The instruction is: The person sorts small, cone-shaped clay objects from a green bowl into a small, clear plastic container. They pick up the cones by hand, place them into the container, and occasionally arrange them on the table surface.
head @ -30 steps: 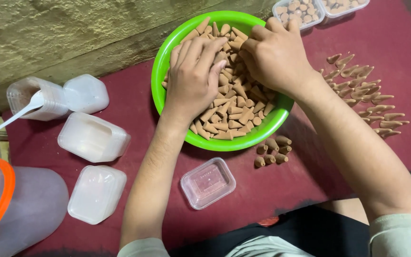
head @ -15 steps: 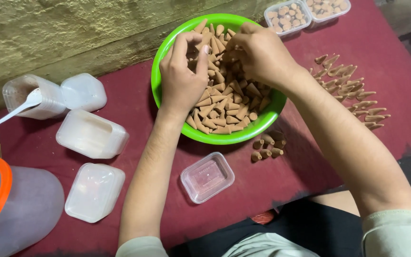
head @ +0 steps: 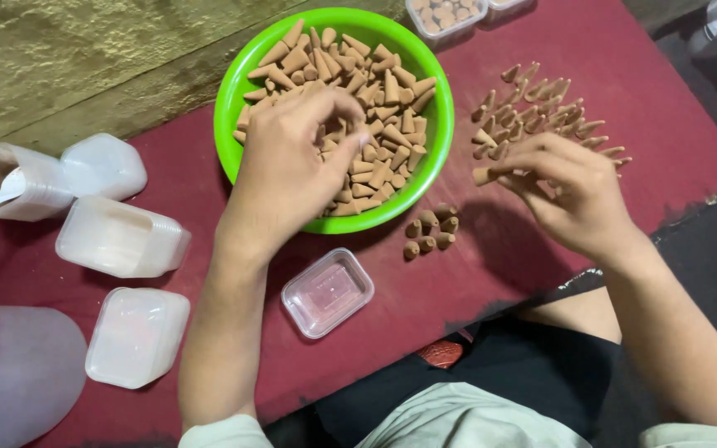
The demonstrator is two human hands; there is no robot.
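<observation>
Head view: the left hand (head: 292,166) rests in the green bowl (head: 234,91), fingers curled down into the heap of brown cones (head: 375,108), closing on some of them, though which ones is hidden under the hand. The right hand (head: 566,191) hovers over the red counter (head: 665,66), thumb and forefinger pinching a single cone (head: 483,175). That cone lies almost level, its long axis left to right, its blunt end toward the bowl.

Judging progress: a large batch of sorted cones (head: 541,108) lies beyond the right hand and a small cluster (head: 429,232) stands upright below the bowl, yet the bowl is well filled, so much remains. The clear tray (head: 327,292) holds nothing.
</observation>
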